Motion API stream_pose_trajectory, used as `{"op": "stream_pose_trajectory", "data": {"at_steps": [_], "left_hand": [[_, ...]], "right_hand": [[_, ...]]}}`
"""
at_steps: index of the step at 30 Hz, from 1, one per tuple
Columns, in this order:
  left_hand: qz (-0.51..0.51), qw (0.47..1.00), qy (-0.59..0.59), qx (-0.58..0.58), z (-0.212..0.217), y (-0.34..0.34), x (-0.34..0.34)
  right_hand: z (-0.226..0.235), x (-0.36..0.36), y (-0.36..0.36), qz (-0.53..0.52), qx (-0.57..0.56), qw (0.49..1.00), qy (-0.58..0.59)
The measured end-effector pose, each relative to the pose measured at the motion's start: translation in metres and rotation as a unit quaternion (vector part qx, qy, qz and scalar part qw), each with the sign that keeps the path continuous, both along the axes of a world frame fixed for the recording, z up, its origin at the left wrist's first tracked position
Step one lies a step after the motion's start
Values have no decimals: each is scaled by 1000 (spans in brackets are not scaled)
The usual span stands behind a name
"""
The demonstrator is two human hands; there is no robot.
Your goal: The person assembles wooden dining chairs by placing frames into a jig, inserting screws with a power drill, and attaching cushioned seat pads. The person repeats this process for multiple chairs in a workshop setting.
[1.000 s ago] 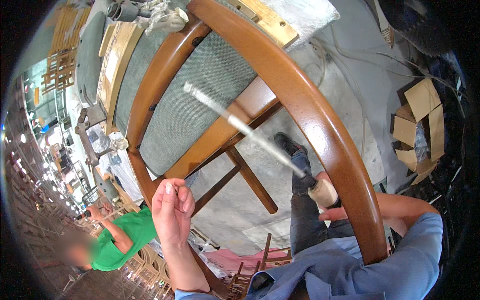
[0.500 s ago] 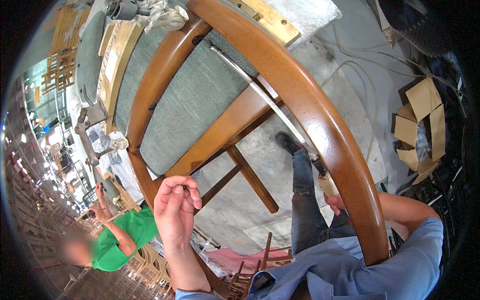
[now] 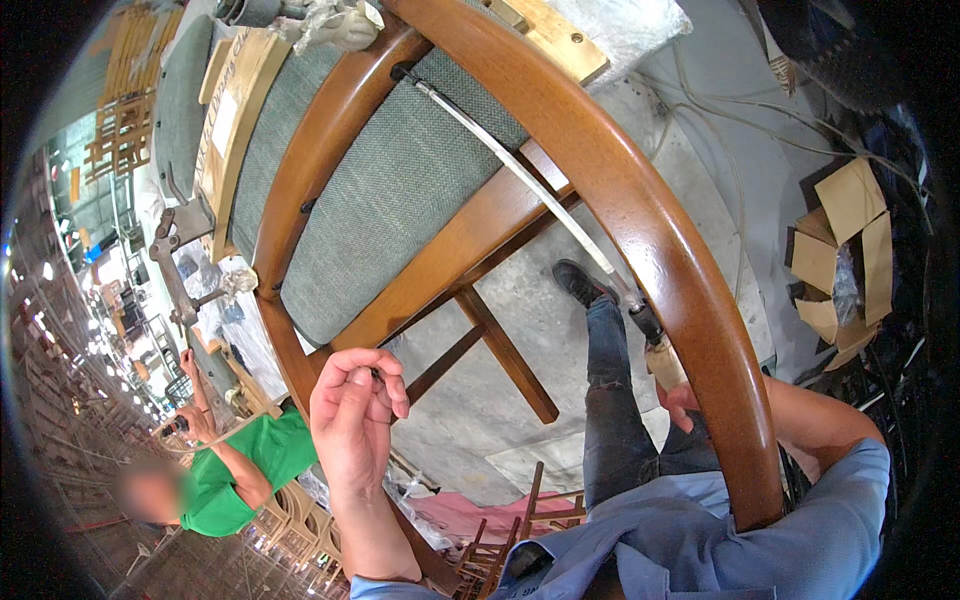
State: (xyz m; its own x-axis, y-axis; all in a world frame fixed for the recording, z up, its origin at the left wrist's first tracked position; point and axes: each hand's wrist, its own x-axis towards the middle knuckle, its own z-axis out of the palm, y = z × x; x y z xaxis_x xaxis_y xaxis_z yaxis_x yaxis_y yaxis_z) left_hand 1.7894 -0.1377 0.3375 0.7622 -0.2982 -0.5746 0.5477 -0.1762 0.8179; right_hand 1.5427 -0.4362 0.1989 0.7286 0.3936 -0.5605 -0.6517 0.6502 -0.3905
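A brown wooden chair (image 3: pixel 640 190) with green-grey upholstery (image 3: pixel 390 190) lies tilted in front of me. My right hand (image 3: pixel 682 402), partly hidden behind the chair's curved rail, is closed round the tan grip of a driver (image 3: pixel 570 228). Its long silver shaft runs up across the upholstery. The tip meets a dark bolt head (image 3: pixel 402 71) in the curved inner wooden piece. Beside the lower left of the frame, my left hand (image 3: pixel 350 415) is raised with fingers curled in a pinch. Something small and dark shows between the fingertips, too small to name.
A metal clamp (image 3: pixel 180 240) and a pale wooden block (image 3: pixel 235 130) sit against the chair's left side. At lower left, a person in green (image 3: pixel 250 470) works nearby. An open cardboard box (image 3: pixel 845 260) stands at right, below cables (image 3: pixel 790 120) on the floor.
The driver has moved up and to the left, so its tip now meets the dark bolt head. My left hand stays nearly where it was. The nearby person's raised hand has lowered slightly.
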Motion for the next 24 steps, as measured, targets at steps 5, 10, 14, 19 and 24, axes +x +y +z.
{"op": "stream_pose_trajectory", "data": {"at_steps": [5,10,14,19,24], "left_hand": [[0,1000,-1,7,1,-1,-2],[-5,1000,0,4,1,-2,-1],[-1,1000,4,2,2,-3,-2],[-3,1000,0,6,1,-1,-1],[-1,1000,0,5,3,0,-2]], "right_hand": [[4,7,-4,-8,12,1000,-17],[4,8,-6,-21,27,999,-32],[10,11,-10,-13,44,998,-36],[8,7,-9,-15,69,997,-19],[4,6,-8,-5,95,995,3]]}}
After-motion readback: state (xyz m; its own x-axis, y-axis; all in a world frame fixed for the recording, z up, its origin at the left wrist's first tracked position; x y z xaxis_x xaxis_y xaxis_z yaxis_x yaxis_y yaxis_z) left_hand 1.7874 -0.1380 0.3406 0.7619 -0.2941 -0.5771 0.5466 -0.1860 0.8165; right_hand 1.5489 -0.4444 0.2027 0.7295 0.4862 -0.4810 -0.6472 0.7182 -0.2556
